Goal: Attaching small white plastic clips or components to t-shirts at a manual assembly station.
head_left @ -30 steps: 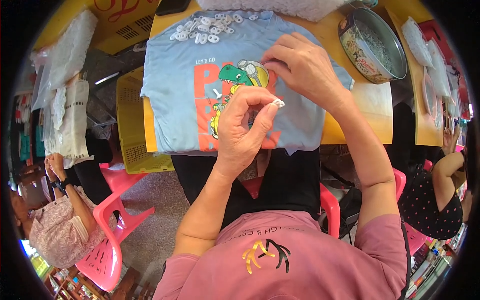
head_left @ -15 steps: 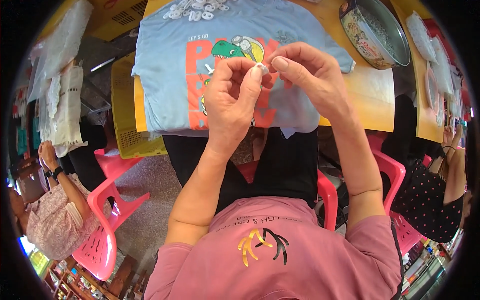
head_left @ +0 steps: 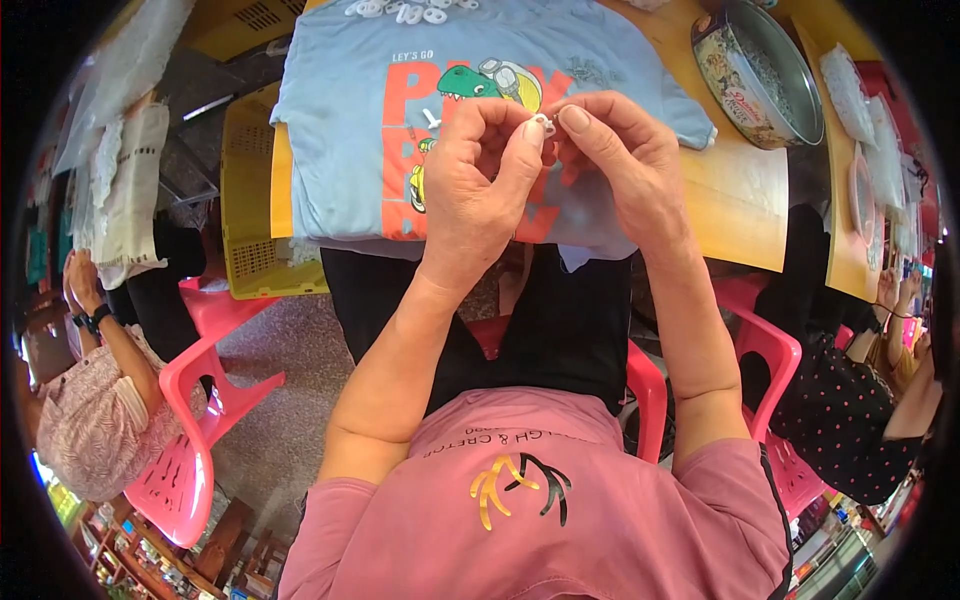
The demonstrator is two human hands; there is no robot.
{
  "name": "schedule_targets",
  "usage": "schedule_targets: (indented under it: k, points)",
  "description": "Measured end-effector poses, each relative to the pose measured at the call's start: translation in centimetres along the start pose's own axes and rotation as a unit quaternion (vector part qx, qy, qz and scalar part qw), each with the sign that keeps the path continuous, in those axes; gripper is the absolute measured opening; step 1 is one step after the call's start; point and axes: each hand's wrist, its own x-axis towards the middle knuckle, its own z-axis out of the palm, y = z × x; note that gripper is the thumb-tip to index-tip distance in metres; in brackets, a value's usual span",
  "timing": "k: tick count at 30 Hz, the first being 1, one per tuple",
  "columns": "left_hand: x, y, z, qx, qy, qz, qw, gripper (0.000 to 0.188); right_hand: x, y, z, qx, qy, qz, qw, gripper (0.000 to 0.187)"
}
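Over a light blue T-shirt (head_left: 335,130) laid on the table, both my hands meet at the fingertips. My left hand (head_left: 475,200) is closed, thumb and forefinger pinching a small white plastic piece with holes (head_left: 543,122). Against its right side, my right hand (head_left: 632,165) is closed in a pinch too; whatever is between its fingertips is too small to make out. Another small white piece (head_left: 432,119) lies on the shirt's dinosaur print, left of my left hand. A pile of similar white pieces (head_left: 410,11) rests at the shirt's far edge.
An oval tin (head_left: 722,85) with many small shiny bits stands at the right. Below the table's left edge is a yellow plastic crate (head_left: 250,190). People sit on both sides, near pink chairs (head_left: 180,470). Plastic bags (head_left: 845,85) lie on the right-hand table.
My right fingertips have come down and closer to the left ones, now meeting at the white plastic piece. The view has shifted slightly.
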Motion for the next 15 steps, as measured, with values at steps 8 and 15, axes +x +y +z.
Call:
schedule_targets:
  k: [8, 15]
  points:
    - [0.05, 0.25, 0.14, 0.008, 0.007, -0.007, 1.000, 0.009, -0.09, 0.28, 0.14, -0.003, 0.001, -0.025, 1.000, 0.020]
    - [0.06, -0.14, -0.03, 0.021, 0.006, 0.013, 1.000, 0.009, -0.33, -0.24, 0.52, -0.066, 0.013, -0.008, 0.998, 0.018]
